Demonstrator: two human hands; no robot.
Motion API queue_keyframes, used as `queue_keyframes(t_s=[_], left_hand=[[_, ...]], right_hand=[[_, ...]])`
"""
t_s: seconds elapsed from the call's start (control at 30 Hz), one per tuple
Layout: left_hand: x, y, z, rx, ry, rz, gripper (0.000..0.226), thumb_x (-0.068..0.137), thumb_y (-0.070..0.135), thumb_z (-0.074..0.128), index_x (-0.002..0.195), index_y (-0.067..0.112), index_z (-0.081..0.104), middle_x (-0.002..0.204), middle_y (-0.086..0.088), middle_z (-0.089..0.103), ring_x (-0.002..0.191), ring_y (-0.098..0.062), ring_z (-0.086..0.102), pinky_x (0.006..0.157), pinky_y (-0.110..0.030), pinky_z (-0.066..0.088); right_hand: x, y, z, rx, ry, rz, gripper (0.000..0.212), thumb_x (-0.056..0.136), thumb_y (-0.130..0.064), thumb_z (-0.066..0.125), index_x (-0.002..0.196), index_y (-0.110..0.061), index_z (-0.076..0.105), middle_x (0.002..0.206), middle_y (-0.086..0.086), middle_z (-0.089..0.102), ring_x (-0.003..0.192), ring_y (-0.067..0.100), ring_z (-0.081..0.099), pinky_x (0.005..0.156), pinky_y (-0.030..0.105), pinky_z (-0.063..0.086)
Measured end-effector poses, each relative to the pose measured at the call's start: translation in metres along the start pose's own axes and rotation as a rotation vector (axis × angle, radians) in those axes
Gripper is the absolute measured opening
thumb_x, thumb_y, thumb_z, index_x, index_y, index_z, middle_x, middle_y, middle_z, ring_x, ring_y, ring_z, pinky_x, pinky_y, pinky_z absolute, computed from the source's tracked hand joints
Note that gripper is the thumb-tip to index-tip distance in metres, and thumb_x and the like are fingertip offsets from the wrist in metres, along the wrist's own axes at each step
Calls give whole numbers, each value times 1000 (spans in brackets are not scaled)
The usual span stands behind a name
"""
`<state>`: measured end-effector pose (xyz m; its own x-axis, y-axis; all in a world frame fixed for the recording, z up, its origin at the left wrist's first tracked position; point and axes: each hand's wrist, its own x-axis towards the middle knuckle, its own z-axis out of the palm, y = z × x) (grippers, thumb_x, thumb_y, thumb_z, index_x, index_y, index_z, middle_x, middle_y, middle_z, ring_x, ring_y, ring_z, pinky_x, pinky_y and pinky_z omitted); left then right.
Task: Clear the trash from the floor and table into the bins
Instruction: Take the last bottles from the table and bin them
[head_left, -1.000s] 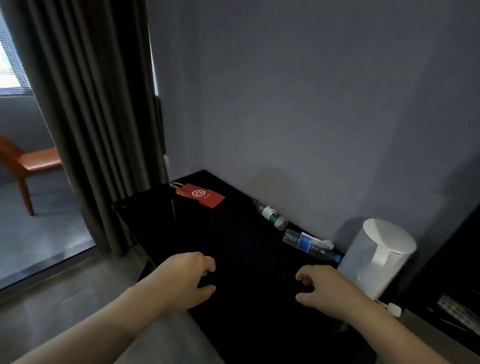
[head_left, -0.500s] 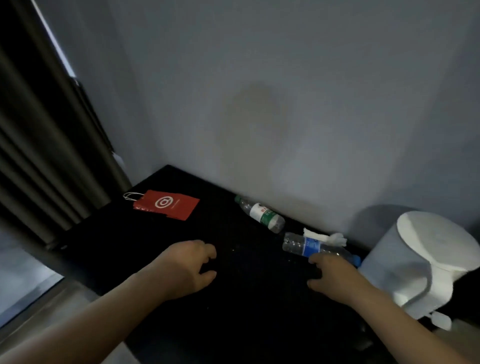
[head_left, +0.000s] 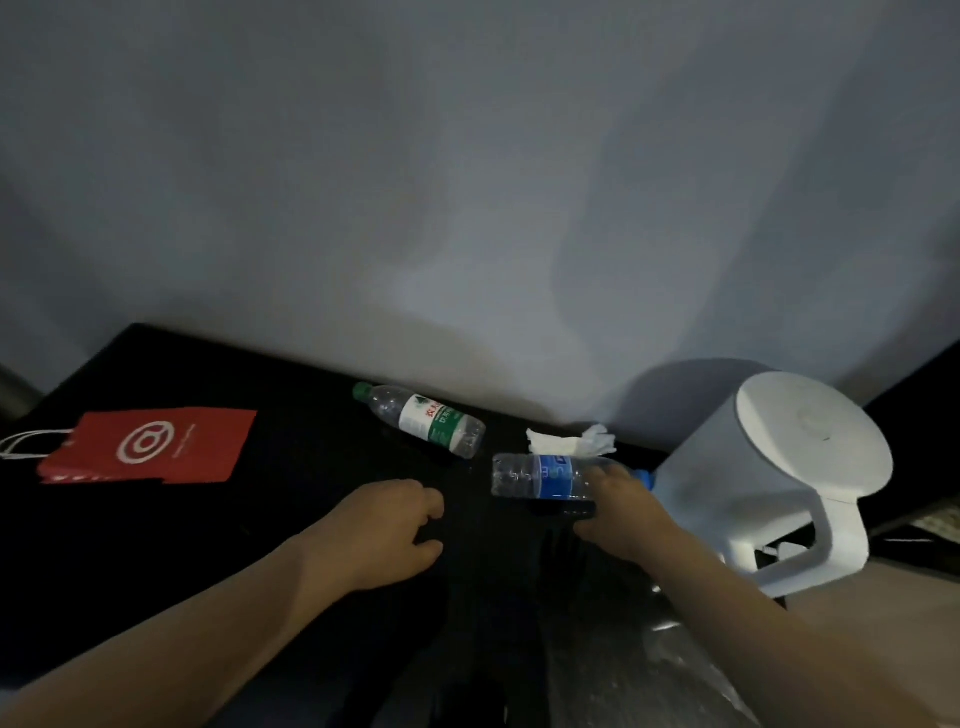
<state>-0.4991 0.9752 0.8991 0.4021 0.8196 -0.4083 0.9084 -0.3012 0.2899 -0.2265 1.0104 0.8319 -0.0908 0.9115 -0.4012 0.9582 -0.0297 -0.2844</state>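
A clear bottle with a blue label (head_left: 540, 475) lies on the black table (head_left: 291, 519) near the wall. My right hand (head_left: 623, 512) closes around its cap end, fingers on top and thumb below. A second clear bottle with a green cap and a green-and-white label (head_left: 431, 426) lies to the left of it by the wall. A crumpled white tissue (head_left: 571, 442) sits just behind the blue-label bottle. My left hand (head_left: 387, 525) hovers over the table's middle, fingers loosely curled and holding nothing. No bin is in view.
A flat red paper bag with white handles (head_left: 150, 452) lies at the table's left. A white kettle (head_left: 789, 467) stands right beside my right hand, its handle toward me. A grey wall backs the table.
My view has swung right and down toward the table. My right hand has reached forward from the table's front onto the blue-label bottle. My left hand has stayed about where it was.
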Motion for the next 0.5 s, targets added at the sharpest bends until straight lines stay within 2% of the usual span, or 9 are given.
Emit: queue_keyframes(t_s=[0.1,0.17,0.27,0.37,0.5], left_hand=[[24,-15,1,12,-11,8,42,91,42,56,130,27,49,120,7,54,104,-6,53,92,-27,48],[42,-25,2,19,-7,7,45,90,42,56,131,26,48,120,4,52,105,-9,52,92,-28,48],[76,-40,6,36,50,5,46,87,38,60,128,21,47,122,-1,50,106,-14,50,91,-30,47],[118,-59,13,82,100,-4,56,83,31,65,132,15,43,126,-6,46,111,-20,48,94,-36,47],[173,-86,25,162,121,17,77,75,21,71,142,10,35,137,-11,38,124,-29,40,105,-41,37]], right_hand=[[27,1,6,-74,21,31,66,80,-28,67,139,-18,39,138,10,42,126,29,42,105,39,39],[42,2,12,-117,15,42,73,80,-32,69,142,-19,33,140,9,39,129,28,38,108,42,37],[51,4,27,-201,-7,48,91,77,-34,71,150,-21,18,151,7,27,141,27,24,117,51,21],[44,3,53,-261,70,64,105,77,-42,71,154,-20,3,157,6,11,147,28,7,120,53,8],[50,6,67,-267,123,77,105,80,-51,66,154,-22,-4,160,6,1,148,29,-1,119,52,-3]])
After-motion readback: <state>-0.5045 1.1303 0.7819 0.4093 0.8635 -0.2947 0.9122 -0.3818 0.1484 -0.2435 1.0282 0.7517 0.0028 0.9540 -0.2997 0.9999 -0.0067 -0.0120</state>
